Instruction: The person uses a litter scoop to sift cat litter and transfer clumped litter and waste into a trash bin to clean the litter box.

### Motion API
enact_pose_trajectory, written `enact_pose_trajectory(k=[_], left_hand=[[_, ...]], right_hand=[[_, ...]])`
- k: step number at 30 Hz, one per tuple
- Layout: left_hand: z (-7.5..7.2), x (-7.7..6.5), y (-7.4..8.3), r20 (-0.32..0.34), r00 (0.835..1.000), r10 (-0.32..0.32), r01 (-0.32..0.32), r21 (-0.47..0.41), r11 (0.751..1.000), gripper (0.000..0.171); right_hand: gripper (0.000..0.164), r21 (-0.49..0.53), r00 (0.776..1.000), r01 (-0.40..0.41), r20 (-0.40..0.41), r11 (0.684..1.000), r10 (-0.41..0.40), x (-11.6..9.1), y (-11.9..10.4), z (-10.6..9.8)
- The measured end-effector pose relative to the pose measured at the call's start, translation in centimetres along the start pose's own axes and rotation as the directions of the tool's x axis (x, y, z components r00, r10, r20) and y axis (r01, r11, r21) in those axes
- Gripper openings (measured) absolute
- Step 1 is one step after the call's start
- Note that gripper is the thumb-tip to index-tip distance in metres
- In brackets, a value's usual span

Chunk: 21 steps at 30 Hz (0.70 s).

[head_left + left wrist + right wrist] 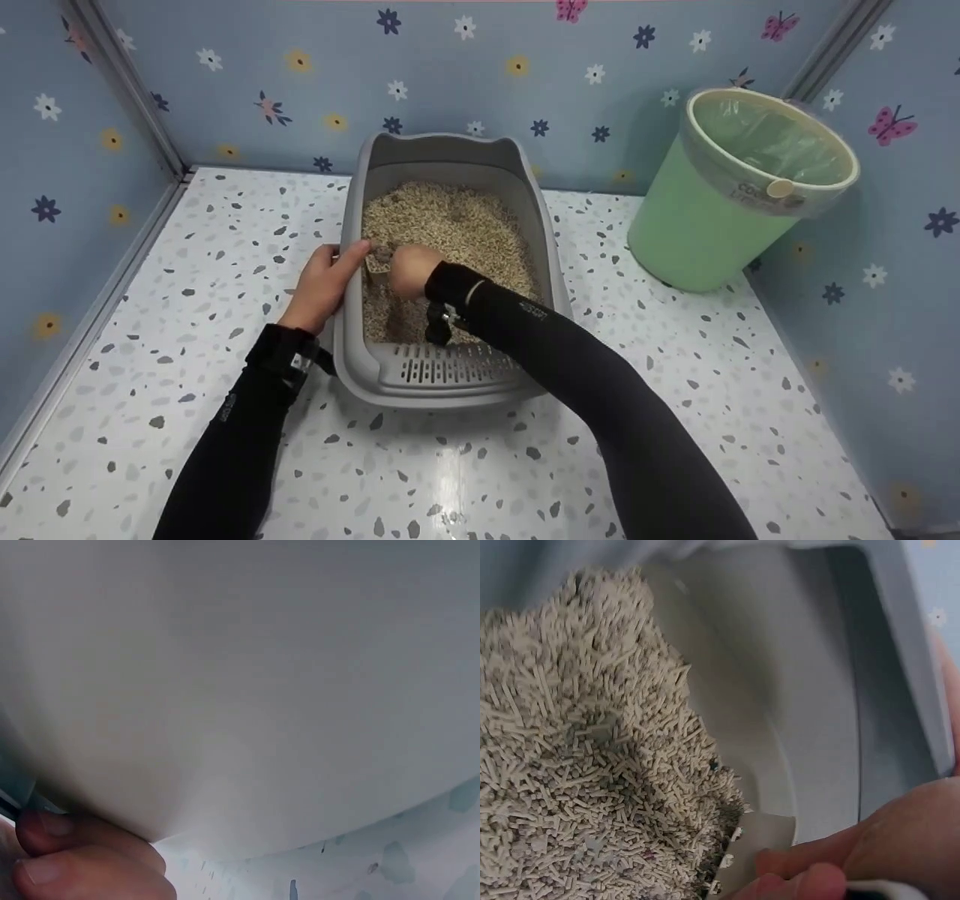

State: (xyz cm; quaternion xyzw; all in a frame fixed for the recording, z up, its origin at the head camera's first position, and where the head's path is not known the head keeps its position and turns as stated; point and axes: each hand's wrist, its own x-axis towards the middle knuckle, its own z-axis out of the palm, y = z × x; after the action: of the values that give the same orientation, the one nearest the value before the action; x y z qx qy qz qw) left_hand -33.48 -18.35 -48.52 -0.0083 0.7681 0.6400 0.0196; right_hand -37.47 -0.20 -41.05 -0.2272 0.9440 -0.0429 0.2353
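Observation:
A grey litter box [351,330] filled with pale pellet litter [457,217] stands on the floor. My left hand [322,285] grips its left rim, thumb over the top. In the left wrist view the fingertips [97,866] lie against the outer wall of the box [262,705]. Inside the box, near the left wall, my right hand [414,271] holds a litter scoop [754,844]. The scoop's edge meets the litter [592,765], and darker clumps [382,251] show beside the hand. Most of the scoop is hidden by the hand.
A light green bin [694,217] with a clear liner leans in the view at the right, near the wall. A slotted ledge [442,367] forms the near end of the box. Flowered panels [450,75] enclose the speckled floor [225,270] at the back and sides.

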Motion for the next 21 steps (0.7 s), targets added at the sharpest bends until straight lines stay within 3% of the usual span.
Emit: enact_pose_trajectory(k=[3, 10, 11, 15, 17, 21], left_hand=[[0.0, 0.0, -0.1, -0.002, 1.0, 0.005, -0.005, -0.005, 1.0, 0.094], [0.2, -0.1, 0.0, 0.008, 1.0, 0.009, -0.009, -0.05, 0.999, 0.089], [0.2, -0.1, 0.1, 0.005, 1.0, 0.008, -0.008, -0.046, 0.999, 0.088], [0.4, 0.0, 0.2, -0.003, 1.0, 0.022, -0.022, -0.047, 0.999, 0.086], [0.3, 0.1, 0.1, -0.006, 1.0, 0.024, -0.025, -0.045, 0.999, 0.086], [0.1, -0.1, -0.1, -0.008, 1.0, 0.009, -0.009, -0.044, 0.999, 0.088]], right_hand=[[0.047, 0.061, 0.999, -0.015, -0.05, 0.998, 0.018, 1.3, 0.2, 0.5], [0.033, 0.111, 0.987, -0.021, -0.159, 0.994, 0.038, 12.2, 4.9, 5.2], [0.031, 0.124, 0.986, -0.022, -0.162, 0.992, 0.042, 12.7, 5.2, 5.4], [0.031, 0.212, 0.983, -0.042, -0.165, 0.976, 0.078, 12.8, 5.6, 5.2], [0.033, 0.221, 0.982, -0.064, -0.159, 0.973, 0.101, 11.3, 4.8, 4.4], [0.035, 0.141, 0.98, -0.065, -0.175, 0.988, 0.09, 9.9, 4.3, 4.3]])
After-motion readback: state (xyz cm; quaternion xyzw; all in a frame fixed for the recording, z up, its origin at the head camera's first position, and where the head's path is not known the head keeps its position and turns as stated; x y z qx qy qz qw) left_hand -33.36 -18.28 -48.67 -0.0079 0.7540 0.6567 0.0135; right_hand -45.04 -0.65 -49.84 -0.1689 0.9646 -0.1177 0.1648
